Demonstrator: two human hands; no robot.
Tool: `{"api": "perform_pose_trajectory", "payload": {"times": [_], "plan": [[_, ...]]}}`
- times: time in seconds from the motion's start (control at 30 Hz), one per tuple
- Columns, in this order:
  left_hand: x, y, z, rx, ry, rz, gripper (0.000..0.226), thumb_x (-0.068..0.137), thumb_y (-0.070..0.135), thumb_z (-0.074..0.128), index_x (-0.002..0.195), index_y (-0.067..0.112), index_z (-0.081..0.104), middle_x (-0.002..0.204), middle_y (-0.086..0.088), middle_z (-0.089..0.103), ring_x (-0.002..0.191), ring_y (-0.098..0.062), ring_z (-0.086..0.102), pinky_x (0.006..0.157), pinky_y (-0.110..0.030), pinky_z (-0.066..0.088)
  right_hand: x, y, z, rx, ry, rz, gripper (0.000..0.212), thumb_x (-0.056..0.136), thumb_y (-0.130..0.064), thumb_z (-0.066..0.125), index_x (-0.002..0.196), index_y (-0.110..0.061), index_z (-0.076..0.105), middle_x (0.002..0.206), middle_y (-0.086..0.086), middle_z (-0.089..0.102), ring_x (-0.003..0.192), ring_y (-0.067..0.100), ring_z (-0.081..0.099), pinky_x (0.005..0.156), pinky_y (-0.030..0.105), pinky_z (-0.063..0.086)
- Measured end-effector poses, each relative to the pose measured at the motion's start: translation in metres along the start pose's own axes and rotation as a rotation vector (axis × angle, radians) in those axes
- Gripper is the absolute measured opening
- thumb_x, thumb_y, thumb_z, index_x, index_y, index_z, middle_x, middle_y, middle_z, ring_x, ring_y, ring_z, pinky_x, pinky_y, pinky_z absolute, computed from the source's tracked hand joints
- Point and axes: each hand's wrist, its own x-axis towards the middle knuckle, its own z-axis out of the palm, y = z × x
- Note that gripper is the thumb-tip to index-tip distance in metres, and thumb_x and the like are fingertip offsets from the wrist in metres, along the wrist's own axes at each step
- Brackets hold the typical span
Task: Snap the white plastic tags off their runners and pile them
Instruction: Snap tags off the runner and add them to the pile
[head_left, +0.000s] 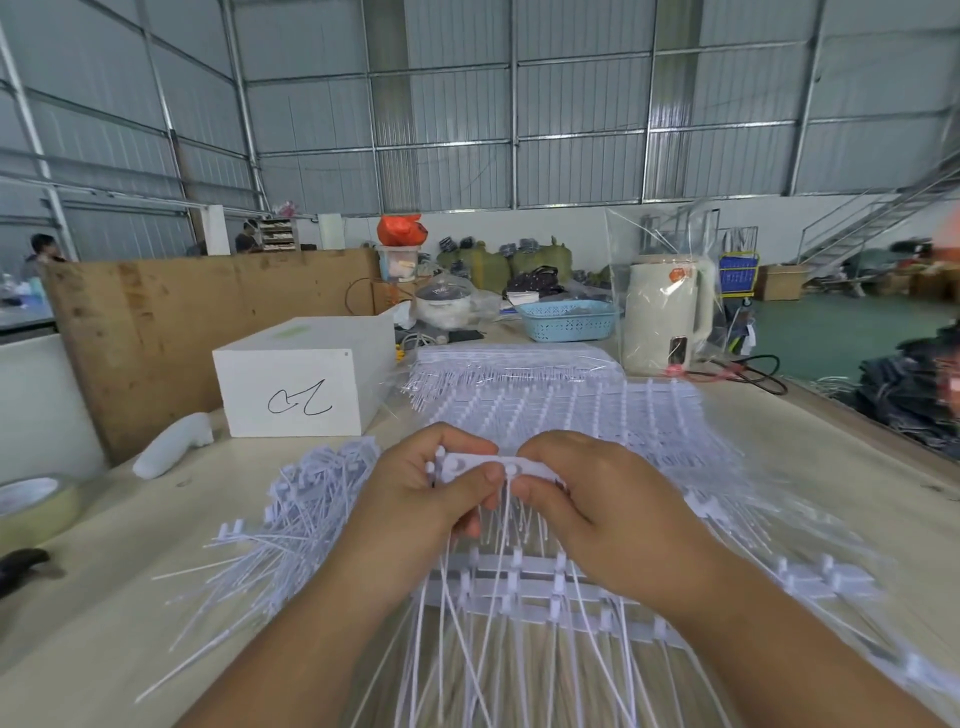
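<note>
While my left hand (431, 480) and right hand (574, 486) pinch one runner (480, 464), I'm mid-snap; next, a twist, then onto the pile (306, 499) left of the grip.

Pale wooden bench (810, 467): loose pile of snapped white tags (291, 514) left of centre, uncut runner sheets (545, 410) at centre. White box (296, 389), tape roll (31, 506) toward left edge; blue basket (566, 319), cream kettle (665, 312) along far edge.

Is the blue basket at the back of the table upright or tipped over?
Upright. The blue basket sits on its base on the table with its open rim facing up, beside the cream kettle. Whether anything lies inside cannot be told.
</note>
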Motion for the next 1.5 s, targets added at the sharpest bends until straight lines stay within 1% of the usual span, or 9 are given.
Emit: {"api": "perform_pose_trajectory", "payload": {"times": [0.33,0.5,0.67,0.73,0.87,0.97,1.07,1.27,1.5], "plan": [[-0.003,0.001,0.019,-0.393,0.069,-0.078,0.006,0.073,0.017,0.066,0.072,0.02,0.071,0.058,-0.009,0.057,0.043,-0.014,0.046,0.041,-0.02,0.036,0.002,-0.009,0.015,0.04,0.212,0.051,0.021,0.099,-0.035,0.042,0.081,-0.024,0.047,0.064,-0.01,0.047,0.059,0.011,0.047,0.057,0.036,0.041],[0.0,-0.005,0.012,-0.606,0.123,-0.24,0.01,0.073,0.01,0.065,0.082,0.016,0.065,0.063,-0.009,0.058,0.045,-0.012,0.048,0.04,-0.017,0.04,0.008,0.007,-0.01,0.219,0.542,0.248,0.026,0.098,-0.039,0.045,0.076,-0.025,0.045,0.057,-0.008,0.051,0.052,0.003,0.046,0.046,0.022,0.031],[0.001,-0.007,0.01,-0.262,0.171,-0.136,0.012,0.091,0.007,0.058,0.086,0.016,0.064,0.061,-0.006,0.059,0.044,-0.013,0.046,0.04,-0.019,0.036,0.003,-0.004,-0.008,0.222,0.056,0.098,0.007,0.096,-0.038,0.052,0.101,-0.035,0.054,0.063,-0.016,0.054,0.053,0.001,0.048,0.054,0.028,0.041],[0.001,-0.006,0.009,-0.107,0.154,-0.074,0.014,0.092,0.006,0.058,0.085,0.016,0.065,0.055,-0.007,0.054,0.041,-0.013,0.043,0.041,-0.018,0.033,0.002,-0.011,-0.003,0.138,-0.073,0.062,0.026,0.095,-0.042,0.05,0.12,-0.045,0.042,0.063,-0.024,0.055,0.056,-0.004,0.05,0.054,0.02,0.037],[-0.002,-0.001,0.009,-0.115,0.052,-0.078,0.016,0.091,0.007,0.057,0.082,0.016,0.067,0.055,-0.008,0.052,0.042,-0.014,0.045,0.041,-0.018,0.035,-0.002,-0.01,0.003,0.136,-0.112,0.083,0.047,0.096,-0.045,0.048,0.136,-0.048,0.024,0.085,-0.009,0.063,0.065,0.001,0.054,0.069,0.031,0.048],[-0.003,-0.001,0.009,-0.184,-0.022,-0.126,0.007,0.085,0.013,0.062,0.081,0.017,0.067,0.061,-0.01,0.054,0.046,-0.019,0.048,0.044,-0.022,0.039,0.0,-0.009,0.008,0.157,-0.094,0.061,0.052,0.095,-0.048,0.048,0.14,-0.045,0.022,0.083,-0.021,0.049,0.067,-0.006,0.048,0.063,0.02,0.038],[-0.001,-0.002,0.007,-0.205,-0.082,-0.128,0.012,0.074,0.022,0.059,0.081,0.015,0.066,0.066,-0.017,0.053,0.047,-0.022,0.049,0.046,-0.025,0.04,0.0,-0.008,0.009,0.151,-0.05,0.065,0.045,0.088,-0.059,0.047,0.129,-0.044,0.033,0.079,-0.024,0.047,0.069,-0.006,0.049,0.06,0.015,0.032],[0.002,-0.001,0.0,-0.211,-0.127,-0.145,0.031,0.056,0.028,0.062,0.085,0.018,0.067,0.061,-0.014,0.052,0.044,-0.021,0.048,0.044,-0.024,0.038,0.0,-0.015,0.005,0.084,0.002,0.142,0.043,0.081,-0.066,0.055,0.068,-0.027,0.046,0.061,-0.009,0.047,0.057,0.005,0.046,0.053,0.025,0.031],[0.0,0.002,0.001,-0.141,-0.09,-0.131,0.013,0.067,0.013,0.055,0.077,0.017,0.063,0.069,-0.012,0.062,0.043,-0.023,0.051,0.04,-0.023,0.037,0.0,-0.015,0.001,0.105,0.024,0.152,0.045,0.083,-0.061,0.059,0.07,-0.018,0.056,0.06,-0.006,0.049,0.058,0.01,0.05,0.056,0.03,0.038]]}}
